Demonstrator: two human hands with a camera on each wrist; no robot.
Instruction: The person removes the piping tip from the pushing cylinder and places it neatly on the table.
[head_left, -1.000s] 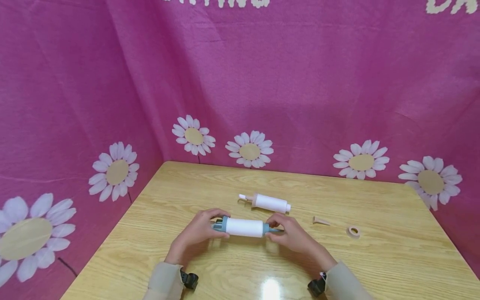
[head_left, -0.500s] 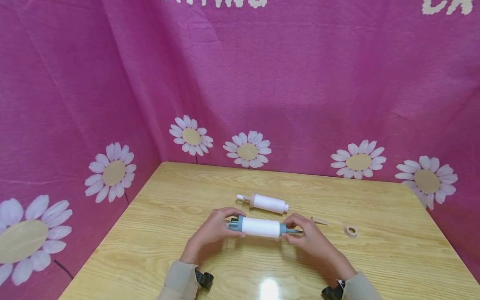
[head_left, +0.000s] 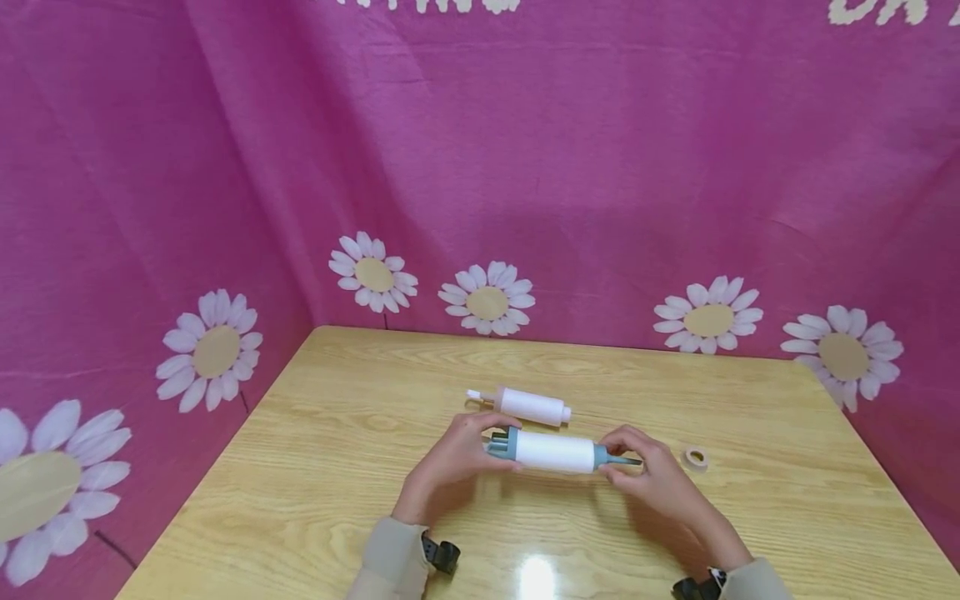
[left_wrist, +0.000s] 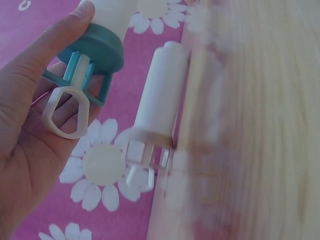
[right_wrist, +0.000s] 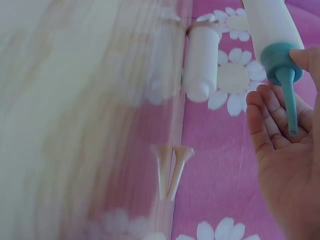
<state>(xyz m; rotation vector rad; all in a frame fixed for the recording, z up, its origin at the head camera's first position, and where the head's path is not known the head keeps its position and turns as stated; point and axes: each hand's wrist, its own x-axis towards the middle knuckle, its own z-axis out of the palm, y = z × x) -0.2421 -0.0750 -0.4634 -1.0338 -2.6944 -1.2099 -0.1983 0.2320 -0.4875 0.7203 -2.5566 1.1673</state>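
A white decorating syringe with teal ends is held level above the table between both hands. My left hand grips its teal collar, thumb on one side and fingers behind. A pale ring handle sticks out past that collar. At the other end my right hand pinches the teal nozzle cap, and the slim spout points toward the palm. Just behind lies a second syringe, white with beige fittings, on its side.
On the wooden table, a beige ring lies right of my right hand. A loose beige nozzle shows in the right wrist view; my hand hides it in the head view. A pink flowered cloth hangs behind and at the left.
Both hands have carried the teal-ended syringe to the right, still level. My right hand now covers the loose beige nozzle in the head view. The second syringe stays put.
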